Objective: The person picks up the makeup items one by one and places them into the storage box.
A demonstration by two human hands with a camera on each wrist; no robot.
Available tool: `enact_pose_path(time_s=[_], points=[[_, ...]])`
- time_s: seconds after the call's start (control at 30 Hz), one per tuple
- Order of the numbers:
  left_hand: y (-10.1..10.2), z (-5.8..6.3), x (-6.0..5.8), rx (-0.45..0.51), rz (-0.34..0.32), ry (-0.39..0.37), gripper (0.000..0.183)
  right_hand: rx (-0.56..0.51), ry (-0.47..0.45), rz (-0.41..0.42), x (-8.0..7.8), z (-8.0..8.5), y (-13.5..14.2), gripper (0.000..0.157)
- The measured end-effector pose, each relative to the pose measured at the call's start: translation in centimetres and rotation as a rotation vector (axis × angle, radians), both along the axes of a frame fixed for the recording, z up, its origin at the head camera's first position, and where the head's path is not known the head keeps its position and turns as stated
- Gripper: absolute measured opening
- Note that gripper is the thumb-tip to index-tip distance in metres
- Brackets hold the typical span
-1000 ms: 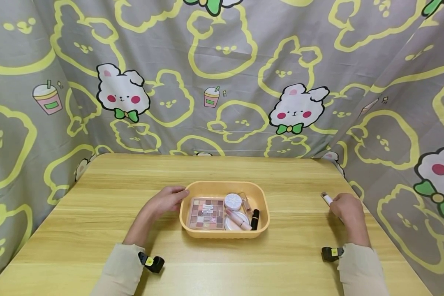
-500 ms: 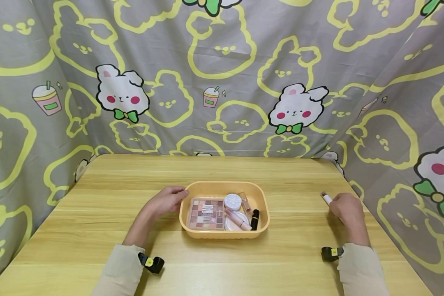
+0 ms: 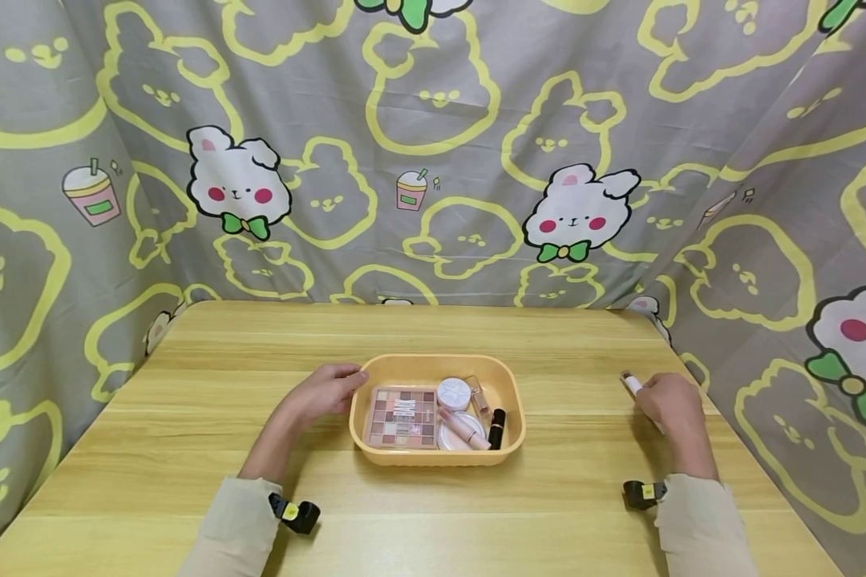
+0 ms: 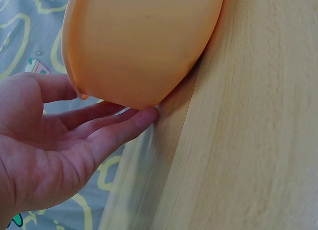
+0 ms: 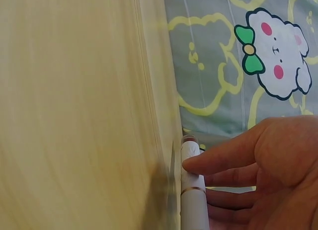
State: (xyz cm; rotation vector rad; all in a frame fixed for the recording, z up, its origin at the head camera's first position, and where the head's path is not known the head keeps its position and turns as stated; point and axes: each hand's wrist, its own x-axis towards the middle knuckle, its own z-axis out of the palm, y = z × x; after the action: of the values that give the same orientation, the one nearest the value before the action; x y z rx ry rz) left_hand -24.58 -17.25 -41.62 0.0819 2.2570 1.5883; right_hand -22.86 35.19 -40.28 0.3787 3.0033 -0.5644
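Observation:
A yellow-orange plastic basket (image 3: 439, 457) stands mid-table, holding makeup. Inside are an eyeshadow palette (image 3: 402, 417), two round white cases, one patterned (image 3: 454, 393) and one flatter (image 3: 449, 437), a pink tube (image 3: 465, 429), a small clear-and-pink tube (image 3: 479, 398) and a black tube (image 3: 497, 429). My left hand (image 3: 326, 389) holds the basket's left end, one digit at the rim and the other fingers against the outer wall below. At the right, my right hand (image 3: 671, 401) pinches a white lipstick tube (image 5: 195, 207) with a gold band and a brownish end.
The wooden table (image 3: 476, 517) runs back to a grey curtain (image 3: 332, 120) printed with yellow outlines and white rabbits, which also hangs along both sides. A black wrist camera (image 3: 301, 516) sits on the left cuff, and another black camera (image 3: 639, 495) on the right.
The right hand has shifted slightly left with the white lipstick tube. The left hand and the basket stay where they were.

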Motion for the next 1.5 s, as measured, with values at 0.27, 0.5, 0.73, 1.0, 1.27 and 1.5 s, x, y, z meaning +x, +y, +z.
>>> enact_pose_path(time_s=[0.27,0.5,0.73,1.0,1.27,1.5], points=[[-0.1,-0.1,0.0,0.006,-0.01,0.003,0.05,-0.017,0.045,0.015,-0.2,0.1,-1.3,0.032],[-0.1,0.2,-0.1,0.0,-0.024,0.01,0.05,-0.07,0.02,-0.005,-0.3,0.3,-1.6,0.03],[-0.1,0.3,-0.1,-0.003,-0.02,0.003,0.053,-0.1,0.032,-0.011,-0.2,0.6,-2.2,0.029],[-0.2,0.3,0.0,-0.002,-0.025,0.002,0.053,-0.126,0.077,0.015,-0.3,0.9,-3.4,0.034],[-0.2,0.2,0.1,-0.01,-0.016,-0.001,0.054,-0.152,0.088,0.046,-0.4,1.1,-4.6,0.036],[-0.1,0.0,0.0,-0.001,-0.008,-0.003,0.051,-0.154,0.07,0.067,-0.4,1.4,-5.1,0.038]])
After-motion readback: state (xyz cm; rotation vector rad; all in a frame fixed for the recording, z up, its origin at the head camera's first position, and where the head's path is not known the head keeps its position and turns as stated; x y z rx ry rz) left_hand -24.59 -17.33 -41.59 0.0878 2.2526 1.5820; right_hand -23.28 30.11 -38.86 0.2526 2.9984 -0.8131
